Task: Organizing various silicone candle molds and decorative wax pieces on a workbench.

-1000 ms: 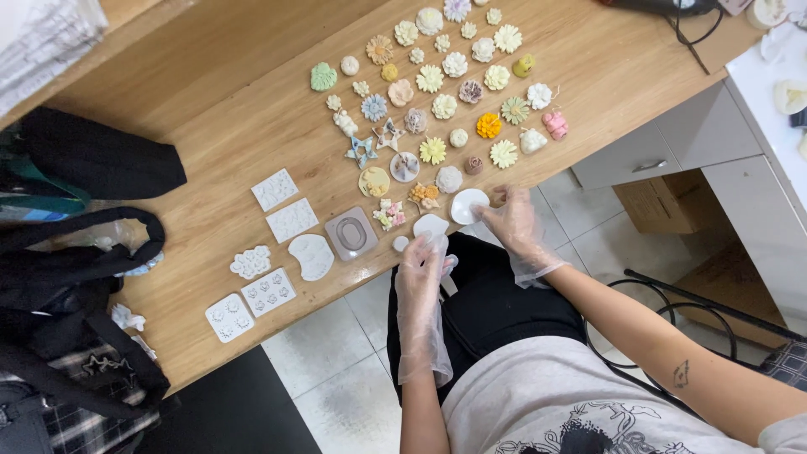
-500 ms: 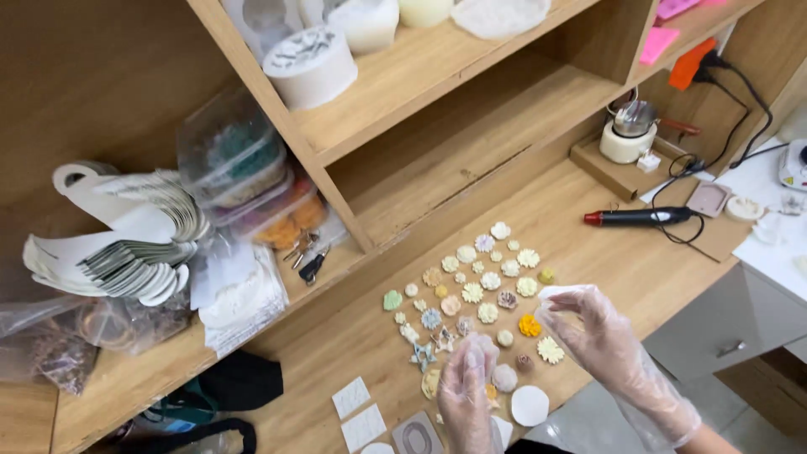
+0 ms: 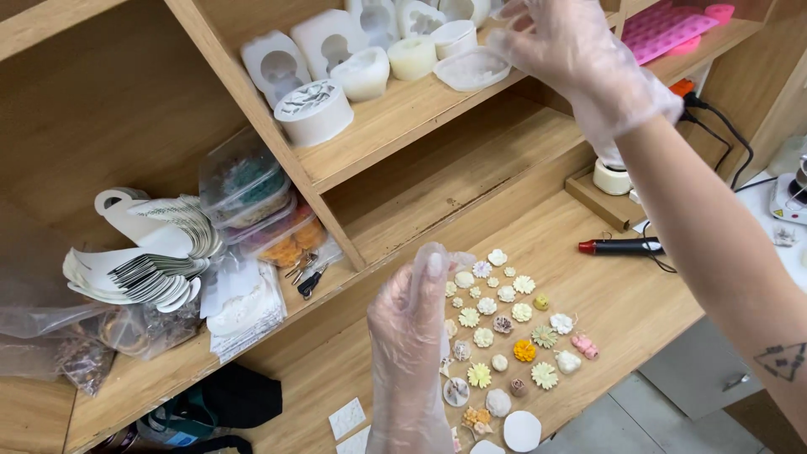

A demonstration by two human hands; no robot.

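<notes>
The right hand [image 3: 572,46], gloved in clear plastic, is raised to the upper shelf [image 3: 395,126] at the far right; its fingers are loosely spread at the rim of a shallow clear dish [image 3: 471,69], and whether they grip it cannot be told; white moulds [image 3: 361,71] stand in a row to the left of the dish. The left hand [image 3: 412,336], also gloved, hovers near above the counter [image 3: 622,303] with fingers held together and pointing up, holding nothing visible; just right of it lie rows of small flowers [image 3: 504,336] in cream, yellow, orange and pink. On the lower shelf at left sit stacked clear tubs [image 3: 252,202], one with teal contents, one orange; left of them lies a fan of white cards [image 3: 143,261]; a flat white packet [image 3: 244,307] lies near them. A pink tray [image 3: 668,29] rests far right.
</notes>
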